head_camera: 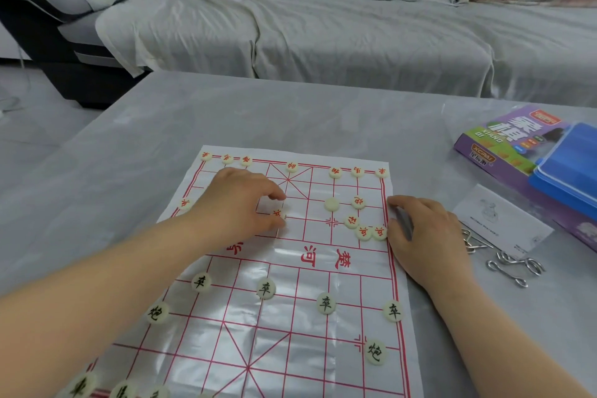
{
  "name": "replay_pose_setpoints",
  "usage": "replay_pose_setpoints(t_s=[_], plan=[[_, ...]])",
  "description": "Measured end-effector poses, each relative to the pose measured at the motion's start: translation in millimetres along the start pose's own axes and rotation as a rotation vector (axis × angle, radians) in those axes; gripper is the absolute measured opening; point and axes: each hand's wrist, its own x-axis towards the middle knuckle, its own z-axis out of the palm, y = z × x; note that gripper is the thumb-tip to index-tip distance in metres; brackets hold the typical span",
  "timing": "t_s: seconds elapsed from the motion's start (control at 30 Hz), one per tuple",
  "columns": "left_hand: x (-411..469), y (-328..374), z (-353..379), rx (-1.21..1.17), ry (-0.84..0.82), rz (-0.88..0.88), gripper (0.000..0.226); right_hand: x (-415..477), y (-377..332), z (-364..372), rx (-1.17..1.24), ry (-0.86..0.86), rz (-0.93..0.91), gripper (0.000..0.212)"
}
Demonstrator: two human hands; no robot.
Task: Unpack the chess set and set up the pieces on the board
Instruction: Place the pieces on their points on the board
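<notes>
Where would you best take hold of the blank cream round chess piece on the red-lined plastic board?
Likely by its rim, pinched from above. The blank cream round chess piece lies flat on the red-lined plastic board, a low disc with no handle. Pinch its near and far edges; a red-marked piece sits close on its right.

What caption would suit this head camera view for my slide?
Left hand pinches a round cream red-lettered chess piece on the white red-lined plastic board; right hand touches its edge.
</notes>
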Motion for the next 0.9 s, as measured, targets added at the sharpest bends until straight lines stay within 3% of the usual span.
replay_pose_setpoints(t_s=[0.23,0.9], plan=[[26.9,48.6,13.0,0.068,0.025,0.163,0.038,-0.8,1.1,-0.7,0.015,0.011,-0.010,0.038],[52.4,36.9,16.5,0.134,-0.024,0.031,0.034,0.1,3.6,-1.4,0.024,-0.005,-0.014,0.038]])
